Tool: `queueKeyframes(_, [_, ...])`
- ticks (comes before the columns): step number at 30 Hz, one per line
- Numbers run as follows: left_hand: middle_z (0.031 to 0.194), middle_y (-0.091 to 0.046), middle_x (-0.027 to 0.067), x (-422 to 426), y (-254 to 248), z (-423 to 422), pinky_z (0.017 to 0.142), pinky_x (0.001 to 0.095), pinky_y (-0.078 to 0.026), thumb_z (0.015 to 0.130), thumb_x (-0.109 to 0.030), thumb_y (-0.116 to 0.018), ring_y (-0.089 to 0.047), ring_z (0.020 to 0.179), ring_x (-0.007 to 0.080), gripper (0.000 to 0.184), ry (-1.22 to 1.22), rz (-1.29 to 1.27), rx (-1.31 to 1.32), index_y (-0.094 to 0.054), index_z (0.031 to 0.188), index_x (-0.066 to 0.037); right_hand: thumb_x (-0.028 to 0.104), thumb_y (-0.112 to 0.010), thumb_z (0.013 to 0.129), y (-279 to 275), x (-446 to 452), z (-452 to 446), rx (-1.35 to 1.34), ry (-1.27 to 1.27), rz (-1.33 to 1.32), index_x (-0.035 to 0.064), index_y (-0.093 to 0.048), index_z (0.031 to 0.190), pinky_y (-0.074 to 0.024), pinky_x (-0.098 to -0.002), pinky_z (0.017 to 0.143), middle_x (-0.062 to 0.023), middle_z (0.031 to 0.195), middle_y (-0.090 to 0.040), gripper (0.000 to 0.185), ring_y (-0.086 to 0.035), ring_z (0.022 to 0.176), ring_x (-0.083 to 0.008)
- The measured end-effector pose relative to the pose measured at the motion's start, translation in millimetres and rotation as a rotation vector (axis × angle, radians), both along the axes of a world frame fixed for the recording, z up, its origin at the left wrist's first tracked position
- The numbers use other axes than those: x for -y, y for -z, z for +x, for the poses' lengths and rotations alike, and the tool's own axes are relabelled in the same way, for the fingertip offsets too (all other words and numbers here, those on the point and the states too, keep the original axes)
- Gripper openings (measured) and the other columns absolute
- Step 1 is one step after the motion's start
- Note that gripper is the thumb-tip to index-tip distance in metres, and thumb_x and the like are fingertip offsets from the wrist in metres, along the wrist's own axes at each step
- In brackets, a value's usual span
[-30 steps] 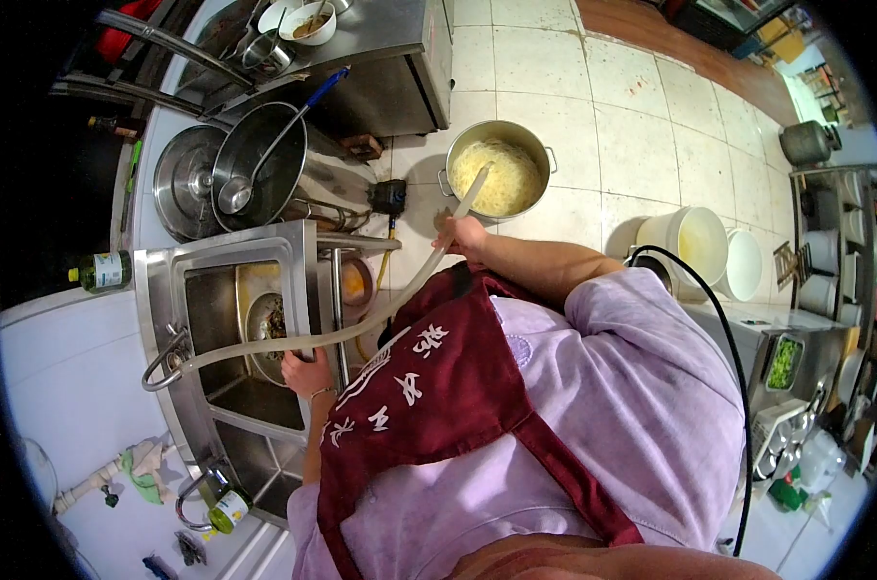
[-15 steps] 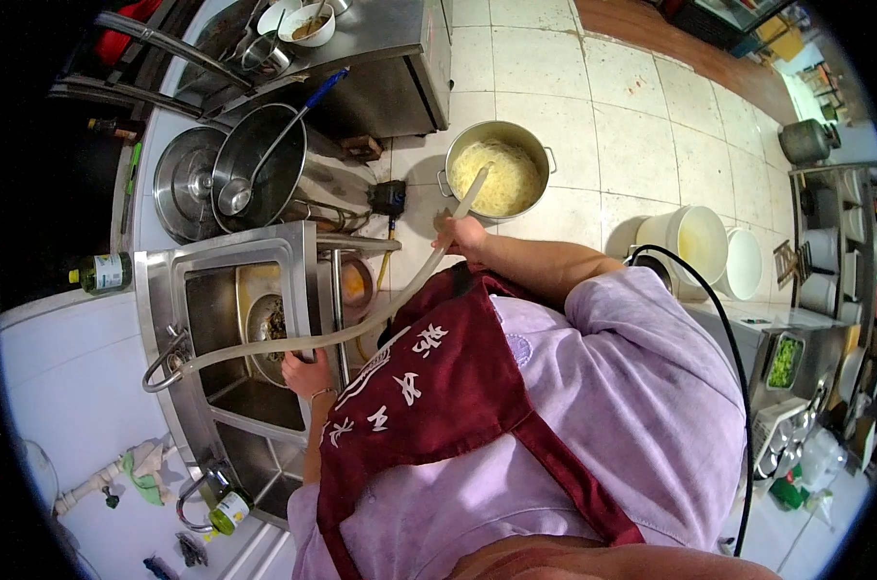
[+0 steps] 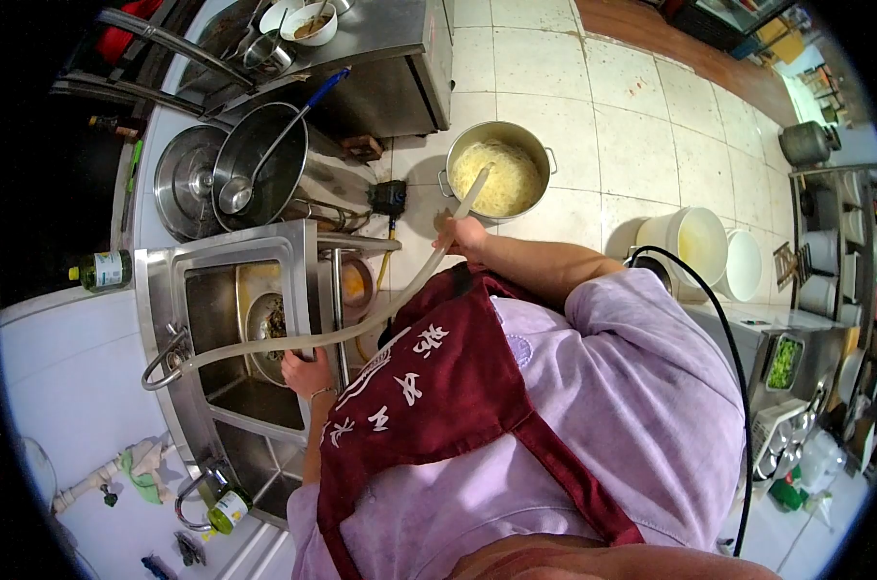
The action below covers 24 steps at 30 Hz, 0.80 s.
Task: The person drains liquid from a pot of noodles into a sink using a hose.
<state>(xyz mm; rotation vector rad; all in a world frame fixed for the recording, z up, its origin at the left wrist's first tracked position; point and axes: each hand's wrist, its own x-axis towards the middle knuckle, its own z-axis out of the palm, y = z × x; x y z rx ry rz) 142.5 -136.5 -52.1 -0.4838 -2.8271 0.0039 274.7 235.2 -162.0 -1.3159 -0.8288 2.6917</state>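
Observation:
My right hand [image 3: 463,238] is closed around a pale flexible hose [image 3: 400,295]. The hose runs from the faucet [image 3: 171,362] across the steel sink [image 3: 303,290]. Its far end reaches into a two-handled metal pot [image 3: 448,159] on the floor, which holds pale yellow noodles [image 3: 506,184]. My left hand [image 3: 308,373] rests on the sink's near rim just below the hose, fingers and thumb apart. In the basin beyond it sits a bowl [image 3: 257,324] with dark bits inside, partly covered by the hose.
A tall pot [image 3: 298,159] with a blue-handled ladle [image 3: 264,159] stands beside the sink, near a round lid [image 3: 182,184]. Behind it is a steel counter [image 3: 380,58] bearing bowls. White buckets [image 3: 694,242] stand at right. A reddish basin [image 3: 356,290] is beside the sink legs.

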Motion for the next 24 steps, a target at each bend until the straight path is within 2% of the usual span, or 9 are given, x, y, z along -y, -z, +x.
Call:
queueKeyframes(8, [0.089,-0.056,0.0178,-1.6,-0.7,0.7,0.072,0.0459,-0.044,0.068,-0.043,-0.066,-0.054,0.082,0.0351,0.060,-0.001,0.011,-0.008,-0.054,0.107,0.002,0.016,-0.037,0.092,1.6,-0.2,-0.4,0.004,-0.024,0.000,-0.0091,-0.034,0.109,-0.0541,-0.0459,0.068,-0.0200,0.088,-0.050,0.031,-0.061,0.074,-0.0345])
queueKeyframes(16, [0.087,-0.056,0.0186,-4.3,-4.6,0.7,0.071,0.0458,-0.044,0.069,-0.042,-0.065,-0.054,0.081,0.0356,0.059,-0.005,0.007,0.011,-0.054,0.105,0.003,0.015,-0.038,0.090,-4.1,0.1,1.2,-0.002,0.003,0.002,-0.0095,-0.037,0.101,-0.0537,-0.0462,0.068,-0.0171,0.080,-0.051,0.026,-0.061,0.072,-0.0342])
queueKeyframes(24, [0.088,-0.056,0.0179,-4.9,-5.7,1.4,0.072,0.0451,-0.044,0.069,-0.042,-0.065,-0.054,0.082,0.0348,0.059,-0.004,0.011,0.028,-0.054,0.105,0.003,0.014,-0.037,0.090,-3.6,-0.4,0.5,0.000,0.006,-0.014,-0.0084,-0.036,0.102,-0.0537,-0.0463,0.068,-0.0177,0.081,-0.050,0.026,-0.060,0.073,-0.0346])
